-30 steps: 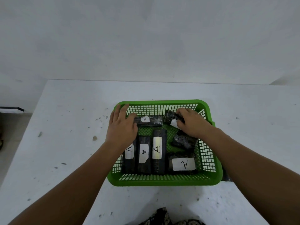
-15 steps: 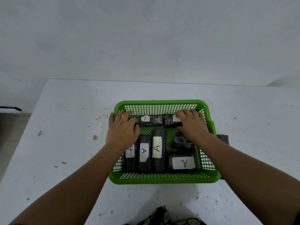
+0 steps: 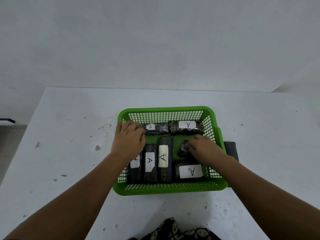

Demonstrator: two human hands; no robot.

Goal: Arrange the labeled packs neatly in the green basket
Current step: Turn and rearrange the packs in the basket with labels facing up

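A green mesh basket (image 3: 169, 189) sits on the white table and holds several black packs with white "A" labels. Two packs lie along its far wall: one at the back left (image 3: 155, 127) and one at the back right (image 3: 187, 126). Three packs stand side by side at the front left, the middle one (image 3: 150, 168) between its neighbours. Another labeled pack (image 3: 190, 172) lies at the front right. My left hand (image 3: 129, 141) rests on the left end of the back left pack. My right hand (image 3: 204, 149) grips a crumpled dark pack (image 3: 184, 149) at mid right; its label is hidden.
A dark grey pack (image 3: 231, 150) lies on the table just outside the basket's right wall. The table's left edge (image 3: 26, 135) drops off to the floor. Patterned cloth (image 3: 173, 231) shows at the bottom of the view. Small debris dots the table left of the basket.
My right hand left the back right pack, which now lies flat against the far wall with its label up, and came back toward me onto the crumpled pack. My left hand barely moved.
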